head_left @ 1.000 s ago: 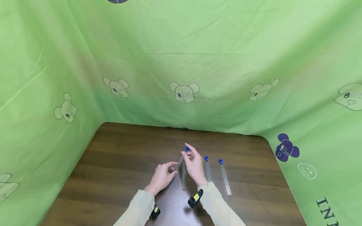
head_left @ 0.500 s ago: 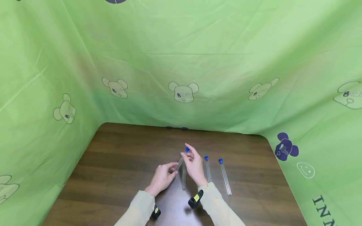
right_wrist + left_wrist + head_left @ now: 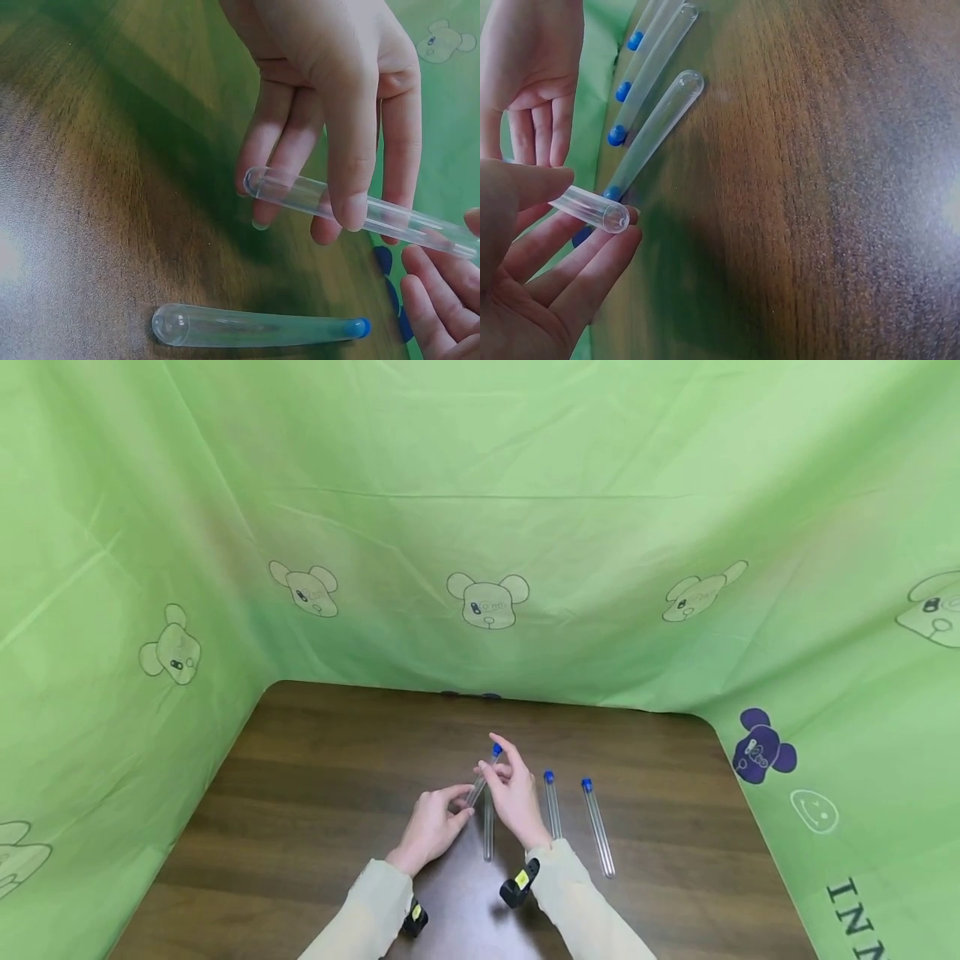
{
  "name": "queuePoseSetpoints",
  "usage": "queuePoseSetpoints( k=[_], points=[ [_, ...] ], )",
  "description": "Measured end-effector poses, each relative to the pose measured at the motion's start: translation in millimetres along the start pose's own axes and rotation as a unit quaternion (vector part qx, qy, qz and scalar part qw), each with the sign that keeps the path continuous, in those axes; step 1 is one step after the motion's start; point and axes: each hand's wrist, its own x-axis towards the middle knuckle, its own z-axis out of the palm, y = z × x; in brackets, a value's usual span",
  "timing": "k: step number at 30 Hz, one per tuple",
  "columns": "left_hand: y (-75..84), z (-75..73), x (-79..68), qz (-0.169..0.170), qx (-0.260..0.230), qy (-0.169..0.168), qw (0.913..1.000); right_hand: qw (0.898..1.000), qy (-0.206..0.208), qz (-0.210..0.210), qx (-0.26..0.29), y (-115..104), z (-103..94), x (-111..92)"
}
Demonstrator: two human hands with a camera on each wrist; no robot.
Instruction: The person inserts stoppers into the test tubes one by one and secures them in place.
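A clear test tube with a blue cap is held slanted above the table between both hands. My left hand pinches its rounded lower end between thumb and fingers; in the left wrist view that end of the tube points toward the camera. Up near the cap, my right hand grips the tube with thumb and fingers, the index finger extended by the blue cap. Below the hands lies another capped test tube, its upper part hidden by the right hand. The right wrist view shows this lying tube in full.
Two more blue-capped test tubes, a nearer one and an outer one, lie to the right of the right hand. The brown wooden table is enclosed by green cloth printed with bear heads.
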Motion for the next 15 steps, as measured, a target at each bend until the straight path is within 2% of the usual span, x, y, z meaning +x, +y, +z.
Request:
queuePoseSetpoints(
  k=[3,8,15],
  points=[
    [0.0,0.1,1.1,0.001,0.0,0.008,1.0,1.0,-0.003,-0.002,0.0,-1.2,0.3,2.0],
    [1.5,0.0,1.1,0.0,-0.004,0.009,1.0,1.0,0.014,-0.01,-0.017,-1.9,2.0,4.0],
    [7.1,-0.1,-1.5,-0.002,-0.01,0.008,0.9999,0.997,0.05,-0.048,-0.039,0.6,3.4,5.3]
  ],
)
